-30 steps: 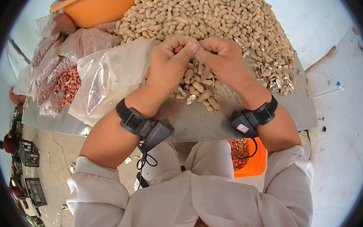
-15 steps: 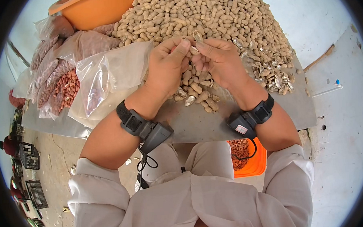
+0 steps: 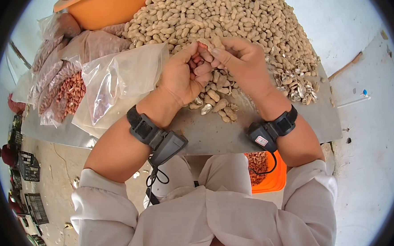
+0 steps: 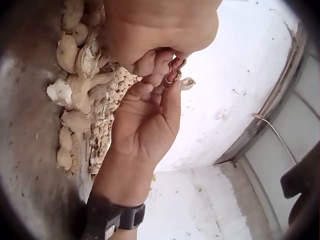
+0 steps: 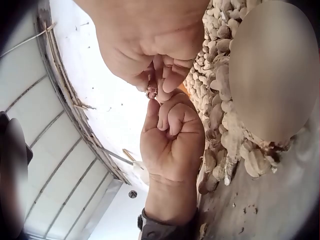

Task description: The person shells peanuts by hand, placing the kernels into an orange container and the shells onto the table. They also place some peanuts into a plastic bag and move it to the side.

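My left hand [image 3: 179, 79] curls its fingers around several red peanut kernels [image 3: 197, 60], with one more red kernel [image 3: 202, 45] up by its thumb and index finger. Facing it, my right hand [image 3: 248, 67] pinches a tan peanut shell [image 3: 217, 42] between thumb and fingers. The fingertips of both hands meet over the peanut pile. The left wrist view shows the split shell [image 4: 188, 83] standing out past the right thumb, a red kernel [image 4: 174, 74] beside it. In the right wrist view the kernel and shell are mostly covered by fingers.
A large heap of unshelled peanuts [image 3: 227, 14] covers the back of the metal table [image 3: 206, 136]. Empty shells [image 3: 300, 86] lie at right. Plastic bags of kernels [image 3: 73, 91] and an orange basin [image 3: 102, 10] are at left. Below the table edge sits an orange tub [image 3: 273, 181] with red kernels.
Joined fingertips have parted slightly, and a split shell came into sight at the right fingers. The left hand has since turned, uncovering the red kernels in it.
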Motion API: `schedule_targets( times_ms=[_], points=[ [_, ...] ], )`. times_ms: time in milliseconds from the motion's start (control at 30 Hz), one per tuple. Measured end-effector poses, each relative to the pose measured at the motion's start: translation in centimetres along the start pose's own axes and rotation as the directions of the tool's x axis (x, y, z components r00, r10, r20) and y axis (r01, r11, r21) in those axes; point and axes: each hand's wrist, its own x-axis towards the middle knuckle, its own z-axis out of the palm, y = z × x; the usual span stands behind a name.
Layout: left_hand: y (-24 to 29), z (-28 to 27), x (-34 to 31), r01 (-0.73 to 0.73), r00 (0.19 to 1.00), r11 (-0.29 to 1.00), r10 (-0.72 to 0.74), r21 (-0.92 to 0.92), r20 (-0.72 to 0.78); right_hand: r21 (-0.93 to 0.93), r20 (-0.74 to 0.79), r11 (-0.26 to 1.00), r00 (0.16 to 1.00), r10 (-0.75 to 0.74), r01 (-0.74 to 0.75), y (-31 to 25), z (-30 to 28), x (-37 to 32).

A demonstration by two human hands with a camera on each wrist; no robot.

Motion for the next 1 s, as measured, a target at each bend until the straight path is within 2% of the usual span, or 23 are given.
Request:
schedule_targets(
  times_ms=[100, 200, 300, 400, 500, 600, 700, 800, 900, 1000],
  points=[
    [-0.1, -0.8, 0.5, 0.076, 0.997, 0.987, -0.079, -0.142, -0.01, -0.328, -0.018, 0.932, 0.985, -0.171, 0.155, -0.2, 0.0, -0.3],
    [-0.1, -0.9, 0.6, 0.112, 0.992, 0.97, -0.122, -0.214, -0.034, -0.476, 0.026, 0.836, 0.955, -0.297, 0.273, -0.9, 0.0, -0.1],
    [-0.3, -1.1, 0.7, 0.126, 0.991, 0.964, -0.135, -0.232, -0.024, -0.479, 0.064, 0.803, 0.926, -0.371, 0.355, -0.4, -0.3, 0.3],
    [-0.1, -0.6, 0.6, 0.126, 0.99, 0.973, -0.135, -0.193, -0.033, -0.326, -0.006, 0.907, 0.959, -0.283, 0.266, -0.1, -0.2, 0.1],
    [-0.1, -0.5, 0.6, 0.13, 0.99, 0.98, -0.137, -0.152, -0.034, -0.304, -0.019, 0.935, 0.981, -0.195, 0.18, -0.9, -0.2, -0.1],
    [0.0, -0.6, 0.7, 0.153, 0.986, 0.978, -0.162, -0.144, -0.05, -0.269, 0.001, 0.949, 0.985, -0.173, 0.167, 0.1, -0.3, 0.1],
    [-0.2, -0.4, 0.6, 0.157, 0.984, 0.979, -0.166, -0.13, -0.063, -0.31, 0.015, 0.925, 0.974, -0.226, 0.219, -0.5, -0.3, 0.0],
    [-0.4, -0.6, 0.5, 0.152, 0.986, 0.977, -0.161, -0.148, -0.051, -0.446, 0.117, 0.817, 0.928, -0.353, 0.366, 0.3, -0.6, 0.4],
    [-0.2, -0.6, 0.7, 0.153, 0.986, 0.98, -0.159, -0.129, -0.041, -0.403, 0.088, 0.854, 0.943, -0.321, 0.328, -0.3, -0.5, 0.2],
    [-0.2, -0.6, 0.5, 0.161, 0.987, 0.981, -0.162, -0.11, -0.001, -0.285, 0.021, 0.939, 0.981, -0.195, 0.192, 0.7, -0.5, 0.2]
  ],
)
